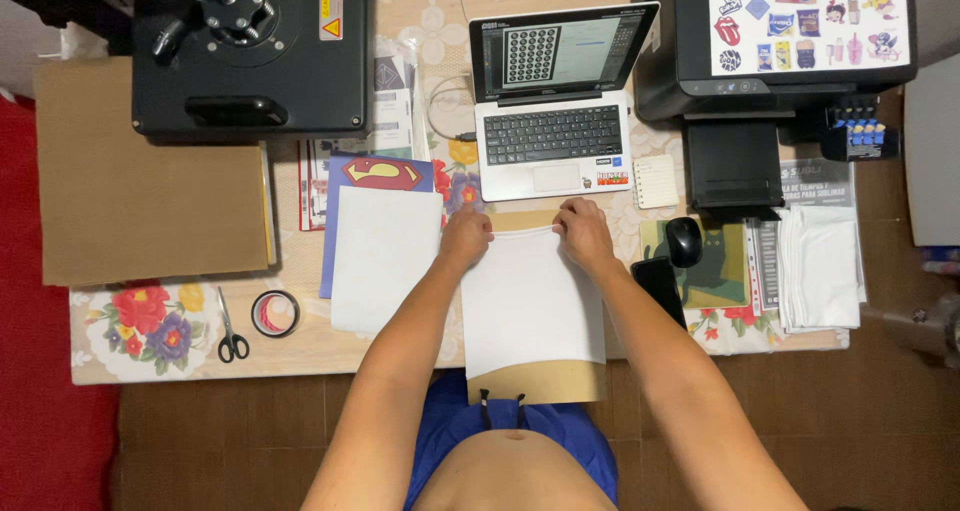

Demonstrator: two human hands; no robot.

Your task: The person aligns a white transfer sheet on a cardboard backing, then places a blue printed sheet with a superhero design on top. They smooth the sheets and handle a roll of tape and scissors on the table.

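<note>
White sheet [532, 301] lies lengthwise away from the person, both hands [466, 235] [584, 229] pinching its far edge.

Just beyond the hands, the laptop screen [560, 49] is lit: a dark square panel filled with rows of pale round shapes, with a paler window beside it. Two small coloured stickers [610, 175] sit on the laptop's palm rest, close above the right hand [585, 233]. Farther right, a white sticker sheet [808, 21] with many colourful little pictures covers the printer lid. Far beyond the left hand [465, 236], a yellow-and-white rectangular label [331, 9], probably a warning one, sits on the black press.
</note>
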